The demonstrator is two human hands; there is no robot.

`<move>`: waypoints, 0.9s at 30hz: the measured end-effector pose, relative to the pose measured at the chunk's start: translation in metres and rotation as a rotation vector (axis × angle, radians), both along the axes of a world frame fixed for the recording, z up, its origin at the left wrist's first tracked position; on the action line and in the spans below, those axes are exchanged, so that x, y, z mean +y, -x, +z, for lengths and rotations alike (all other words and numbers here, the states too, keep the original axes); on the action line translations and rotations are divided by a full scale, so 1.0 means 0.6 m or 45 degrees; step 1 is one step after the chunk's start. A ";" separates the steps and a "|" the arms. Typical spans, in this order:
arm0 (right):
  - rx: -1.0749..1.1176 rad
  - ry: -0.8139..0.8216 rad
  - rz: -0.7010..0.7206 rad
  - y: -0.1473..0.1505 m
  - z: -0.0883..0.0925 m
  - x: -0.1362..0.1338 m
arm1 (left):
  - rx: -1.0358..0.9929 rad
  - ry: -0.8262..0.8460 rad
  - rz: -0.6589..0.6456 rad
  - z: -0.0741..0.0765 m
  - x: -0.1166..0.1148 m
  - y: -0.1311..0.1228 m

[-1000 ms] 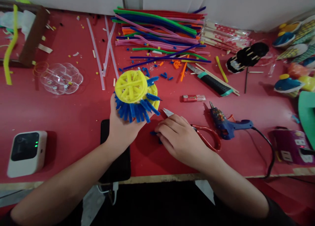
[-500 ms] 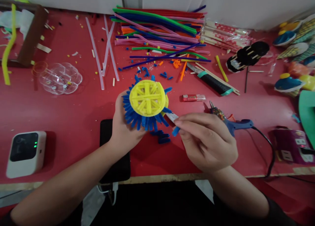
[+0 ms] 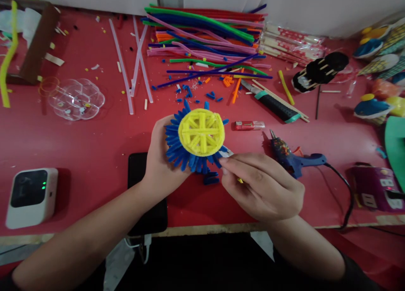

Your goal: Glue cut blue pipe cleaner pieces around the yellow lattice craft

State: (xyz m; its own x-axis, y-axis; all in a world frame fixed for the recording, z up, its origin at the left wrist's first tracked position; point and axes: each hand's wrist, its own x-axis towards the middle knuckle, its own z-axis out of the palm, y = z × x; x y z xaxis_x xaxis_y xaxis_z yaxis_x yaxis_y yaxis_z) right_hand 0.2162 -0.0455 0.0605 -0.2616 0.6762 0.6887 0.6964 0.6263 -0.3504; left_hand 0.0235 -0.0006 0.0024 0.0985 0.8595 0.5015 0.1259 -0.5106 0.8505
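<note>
Both hands, left hand point(image 3: 161, 156) cupping yellow wheel point(image 3: 201, 132)

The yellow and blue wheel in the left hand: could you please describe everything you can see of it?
The wheel is a round yellow disc with crossed spokes, seemingly made of fuzzy pipe cleaner. Short blue stubs of the same stuff bristle outward around its rim, mostly to the left and below. Its face is turned up toward the camera, over the red table. The left hand grips it from the left and beneath; the right hand has pinched fingertips at its lower right edge.
</note>
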 end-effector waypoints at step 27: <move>0.220 0.227 -0.064 -0.010 -0.002 0.012 | -0.442 0.599 -0.140 0.014 0.001 -0.008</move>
